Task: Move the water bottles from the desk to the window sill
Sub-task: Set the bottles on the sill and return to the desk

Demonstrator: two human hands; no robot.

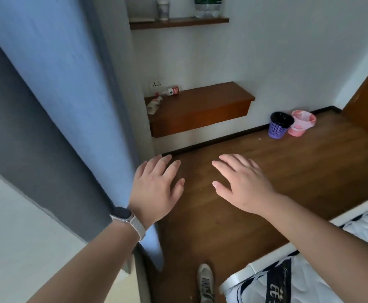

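Left grip (154,189), right grip (242,184) over floor (298,169)

- By the left hand (156,189), a watch (121,214): dark rounded-square face, silver case, pale woven band.
- Both forearms (80,259) are bare.
- One sneaker (205,283), grey and white, with laces.

No writing here can be read outright. Far beyond the fingers (167,169) of the left hand (154,189), a small clear plastic bottle with a red label (172,91) lies on the brown wooden tabletop (211,99); its white print is too small to make out. Higher still, the large clear bottle with a green label (208,5) shows only a blur. Below the right hand (244,186), a black cloth strip (277,278) bears pale characters, which are illegible.
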